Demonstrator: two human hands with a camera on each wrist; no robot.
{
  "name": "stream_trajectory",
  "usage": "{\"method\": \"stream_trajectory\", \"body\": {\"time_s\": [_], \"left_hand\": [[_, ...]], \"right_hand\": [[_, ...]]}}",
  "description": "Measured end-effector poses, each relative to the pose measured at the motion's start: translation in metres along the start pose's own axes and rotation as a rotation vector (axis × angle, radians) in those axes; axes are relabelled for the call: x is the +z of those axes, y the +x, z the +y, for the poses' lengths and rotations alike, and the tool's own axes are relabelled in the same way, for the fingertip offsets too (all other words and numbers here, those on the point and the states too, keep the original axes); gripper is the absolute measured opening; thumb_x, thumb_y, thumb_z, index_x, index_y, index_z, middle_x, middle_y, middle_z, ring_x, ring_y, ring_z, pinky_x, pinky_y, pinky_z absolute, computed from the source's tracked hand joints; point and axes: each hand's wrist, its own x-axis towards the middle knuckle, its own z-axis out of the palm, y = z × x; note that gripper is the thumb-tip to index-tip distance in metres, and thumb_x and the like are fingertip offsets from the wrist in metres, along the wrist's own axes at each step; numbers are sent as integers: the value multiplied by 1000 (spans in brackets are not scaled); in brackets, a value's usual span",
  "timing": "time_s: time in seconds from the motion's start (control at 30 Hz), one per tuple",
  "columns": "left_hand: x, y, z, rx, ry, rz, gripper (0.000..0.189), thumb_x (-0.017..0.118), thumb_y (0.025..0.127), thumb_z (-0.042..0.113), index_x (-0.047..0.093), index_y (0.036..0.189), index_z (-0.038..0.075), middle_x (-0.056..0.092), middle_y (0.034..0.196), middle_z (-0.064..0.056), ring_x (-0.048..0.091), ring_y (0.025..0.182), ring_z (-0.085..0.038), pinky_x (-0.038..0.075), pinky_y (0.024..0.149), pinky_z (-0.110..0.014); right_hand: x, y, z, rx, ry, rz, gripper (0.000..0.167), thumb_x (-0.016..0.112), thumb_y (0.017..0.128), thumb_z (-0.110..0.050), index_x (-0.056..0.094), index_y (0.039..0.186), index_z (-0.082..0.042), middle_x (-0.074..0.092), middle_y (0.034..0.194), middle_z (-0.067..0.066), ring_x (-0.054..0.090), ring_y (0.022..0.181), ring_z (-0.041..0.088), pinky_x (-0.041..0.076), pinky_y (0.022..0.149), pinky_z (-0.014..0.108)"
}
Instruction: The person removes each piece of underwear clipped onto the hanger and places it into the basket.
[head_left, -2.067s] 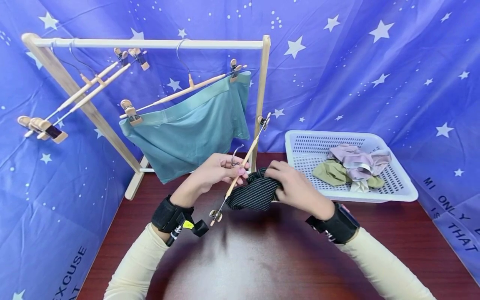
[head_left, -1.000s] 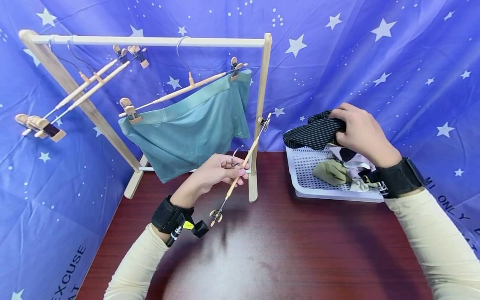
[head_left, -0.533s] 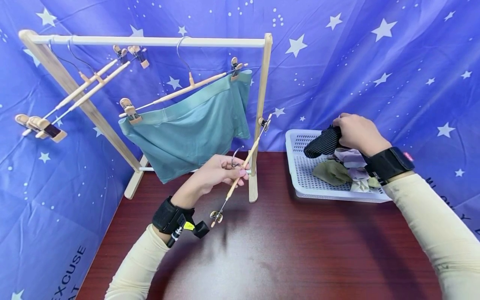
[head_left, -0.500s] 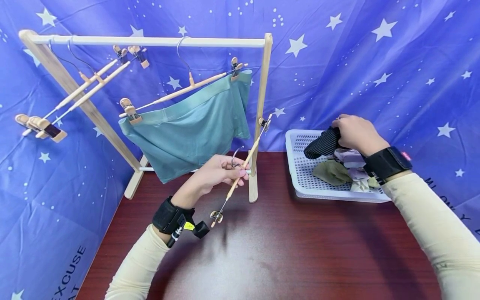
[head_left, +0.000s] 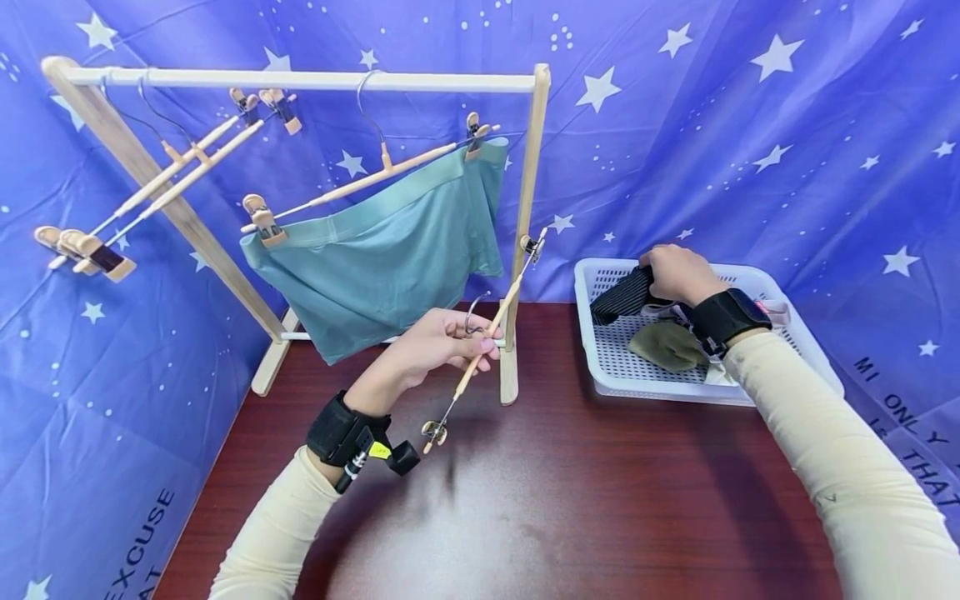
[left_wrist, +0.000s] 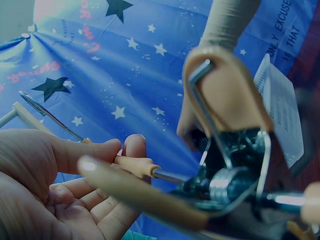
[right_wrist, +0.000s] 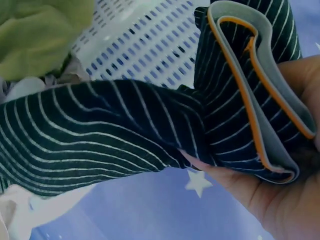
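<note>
In the head view my left hand point(head_left: 442, 343) pinches a clip hanger point(head_left: 512, 298) by its wooden bar near the hook, between thumb and fingers. The hanger slants, with no garment on it. One of its clips point(left_wrist: 227, 95) looms large in the left wrist view. My right hand point(head_left: 678, 271) grips black pinstriped underpants point(head_left: 622, 298) over the white basket point(head_left: 667, 390). In the right wrist view the underpants point(right_wrist: 125, 135) are bunched at the waistband point(right_wrist: 245, 100), which shows grey with orange edging; the rest droops away from the hand.
On the wooden rack point(head_left: 315, 80) hang teal underpants point(head_left: 382, 258), clipped at both ends, and two bare clip hangers point(head_left: 168, 179) at left. Olive cloth point(head_left: 667, 346) and other pale garments lie in the basket, partly hidden by my right arm. A starry blue curtain point(head_left: 735, 167) stands behind.
My right hand has carried the black underpants from beside the hanger to the basket at right, then lower and slightly left. The left hand stays in place with the hanger.
</note>
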Motion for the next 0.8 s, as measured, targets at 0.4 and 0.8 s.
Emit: {"method": "stream_trajectory", "body": {"time_s": [0.4,0.8], "left_hand": [[2,1,1,-9,7,1,30,58,98,-3,60,125,-15,75,89,-9,70,73,-12,60,71,-28],[3,1,1,-12,-7,-1,30,59,98,-4,60,125,-16,75,87,-7,70,73,-13,60,71,-28]], "right_hand": [[38,15,27,-15,130,-23,28,57,76,8,70,101,5,66,94,24,54,81,33,42,74,46],[66,15,46,23,210,-82,29,55,73,13,68,99,12,66,93,27,57,83,37,45,77,49]]}}
